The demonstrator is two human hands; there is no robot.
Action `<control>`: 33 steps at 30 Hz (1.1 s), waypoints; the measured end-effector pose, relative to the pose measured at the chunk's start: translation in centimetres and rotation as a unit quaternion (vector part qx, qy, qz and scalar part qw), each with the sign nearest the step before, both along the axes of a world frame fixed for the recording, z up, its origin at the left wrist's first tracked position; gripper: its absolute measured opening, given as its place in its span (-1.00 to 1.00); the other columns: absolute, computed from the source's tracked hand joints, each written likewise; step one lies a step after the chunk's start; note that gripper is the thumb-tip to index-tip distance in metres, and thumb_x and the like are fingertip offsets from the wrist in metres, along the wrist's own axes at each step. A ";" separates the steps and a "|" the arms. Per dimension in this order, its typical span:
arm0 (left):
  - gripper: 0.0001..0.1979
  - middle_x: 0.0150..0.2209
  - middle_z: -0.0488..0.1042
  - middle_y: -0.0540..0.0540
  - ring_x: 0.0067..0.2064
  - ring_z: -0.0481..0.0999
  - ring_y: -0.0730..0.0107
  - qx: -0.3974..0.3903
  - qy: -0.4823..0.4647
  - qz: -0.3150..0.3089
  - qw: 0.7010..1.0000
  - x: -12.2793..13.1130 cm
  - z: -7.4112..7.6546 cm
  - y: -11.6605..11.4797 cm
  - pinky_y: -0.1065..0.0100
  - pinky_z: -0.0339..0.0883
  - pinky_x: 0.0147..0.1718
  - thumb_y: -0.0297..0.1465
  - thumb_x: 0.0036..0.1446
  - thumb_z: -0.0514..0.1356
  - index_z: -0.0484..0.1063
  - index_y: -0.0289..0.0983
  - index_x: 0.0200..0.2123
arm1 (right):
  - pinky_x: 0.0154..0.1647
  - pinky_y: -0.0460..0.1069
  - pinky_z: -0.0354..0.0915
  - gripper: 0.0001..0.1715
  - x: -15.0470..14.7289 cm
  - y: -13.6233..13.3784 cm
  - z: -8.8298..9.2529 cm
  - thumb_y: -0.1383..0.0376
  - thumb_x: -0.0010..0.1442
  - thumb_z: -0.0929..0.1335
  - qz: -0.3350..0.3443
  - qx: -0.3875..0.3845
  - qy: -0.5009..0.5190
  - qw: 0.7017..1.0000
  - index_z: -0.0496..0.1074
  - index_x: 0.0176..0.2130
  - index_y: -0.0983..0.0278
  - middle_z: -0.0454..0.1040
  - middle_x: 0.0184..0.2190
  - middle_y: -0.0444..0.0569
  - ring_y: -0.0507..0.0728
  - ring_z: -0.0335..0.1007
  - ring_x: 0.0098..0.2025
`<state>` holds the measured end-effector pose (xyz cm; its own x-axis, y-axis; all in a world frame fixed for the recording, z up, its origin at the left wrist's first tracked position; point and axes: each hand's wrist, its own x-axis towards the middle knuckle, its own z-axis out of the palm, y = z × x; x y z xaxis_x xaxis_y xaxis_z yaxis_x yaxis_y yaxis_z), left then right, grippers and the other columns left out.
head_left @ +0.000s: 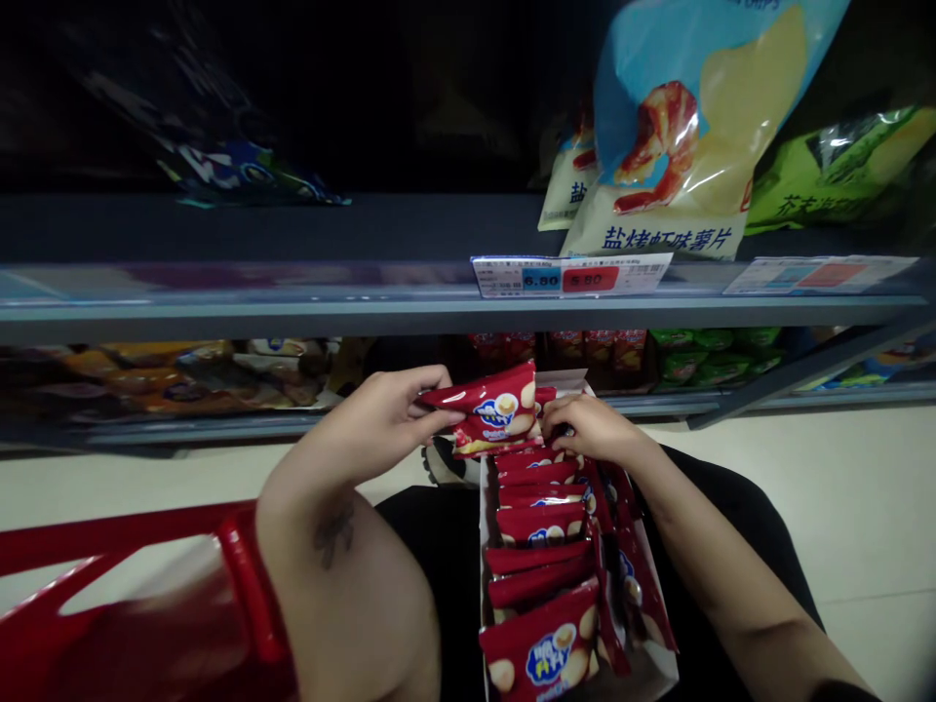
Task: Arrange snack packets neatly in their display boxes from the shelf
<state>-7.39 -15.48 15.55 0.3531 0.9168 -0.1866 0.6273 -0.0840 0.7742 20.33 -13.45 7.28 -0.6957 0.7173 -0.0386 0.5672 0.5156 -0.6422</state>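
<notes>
Red pkt [491,413] in L hand [409,409]; tag [570,277] prob. "5.80".

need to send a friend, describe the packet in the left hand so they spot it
Below the grey shelf, find the white box of red snack packets. By its far end, the left hand pinches a matching packet. Unlike its neighbours, it is held up.

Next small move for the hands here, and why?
Probably lower the glossy red plastic snack packet into the far end of the white, open-topped cardboard box: the left hand pinches it by that end, the right hand's fingers are there too, and similar red packets line the nearer part.
</notes>
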 end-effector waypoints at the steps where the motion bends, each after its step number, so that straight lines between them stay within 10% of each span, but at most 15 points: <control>1: -0.76 -0.49 0.46 0.03 -0.45 0.51 0.35 -0.026 -0.008 -0.013 1.000 0.2 -0.1 0.1 0.47 0.31 -0.55 -0.22 0.08 0.22 0.27 -0.23 -0.42 | -0.03 0.00 0.29 -0.76 -0.4 0.2 -0.6 0.51 -0.04 0.48 -0.005 0.018 -0.015 1.000 0.59 -0.31 0.27 0.60 -0.19 -0.02 0.18 0.49 -0.06; 11: -0.83 -0.41 0.54 -0.04 -0.40 0.54 0.30 -0.075 0.045 -0.082 0.993 3.9 -2.8 2.6 0.43 0.30 -0.51 -0.29 -0.03 0.22 0.38 -0.24 -0.36 | -0.28 -0.07 0.33 -0.91 1.6 0.8 0.2 0.36 0.12 0.40 -0.143 -0.056 0.125 0.980 0.57 -0.33 0.28 0.59 -0.41 -0.07 0.08 0.52 -0.33; 15: -0.88 -0.48 0.53 -0.04 -0.44 0.55 0.28 -0.129 0.088 -0.104 0.982 5.4 -3.9 3.1 0.40 0.32 -0.51 -0.37 -0.13 0.23 0.39 -0.25 -0.45 | -0.31 -0.04 0.43 -0.65 2.2 0.7 0.8 0.11 0.22 0.34 -0.226 -0.153 0.248 0.929 0.53 -0.15 0.31 0.60 -0.34 0.03 0.10 0.54 -0.30; 19: -0.83 -0.50 0.55 -0.05 -0.42 0.58 0.20 -0.225 0.050 -0.082 0.970 5.9 -4.2 3.0 0.35 0.38 -0.48 -0.38 -0.16 0.23 0.41 -0.24 -0.40 | -0.32 -0.07 0.43 -0.55 1.4 0.5 0.5 0.11 0.04 0.48 -0.197 -0.166 0.227 0.939 0.50 -0.11 0.30 0.58 -0.20 0.04 0.09 0.55 -0.30; 26: -0.80 -0.44 0.58 -0.06 -0.38 0.56 0.27 -0.072 0.052 -0.069 0.994 3.3 -3.7 3.3 0.41 0.31 -0.50 -0.26 -0.14 0.33 0.46 -0.23 -0.44 | -0.45 -0.12 0.32 -0.55 0.2 0.2 -0.6 0.17 -0.03 0.51 -0.220 -0.138 0.190 0.947 0.47 -0.15 0.30 0.53 -0.35 -0.07 0.02 0.48 -0.44; 33: -0.66 -0.43 0.58 -0.10 -0.38 0.57 0.27 -0.142 0.011 0.014 0.990 -0.7 -3.2 3.1 0.40 0.34 -0.49 -0.11 -0.06 0.34 0.51 -0.26 -0.34 | -0.44 -0.11 0.34 -0.64 -0.4 -0.1 -0.6 0.16 0.06 0.46 -0.246 -0.089 0.166 0.951 0.46 -0.15 0.27 0.56 -0.38 -0.07 0.06 0.52 -0.44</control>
<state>-8.06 -12.42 12.37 0.3217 0.8359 -0.4446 0.6431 0.1518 0.7506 19.98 -13.51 6.73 -0.2720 0.9619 -0.0263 0.4627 0.1067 -0.8801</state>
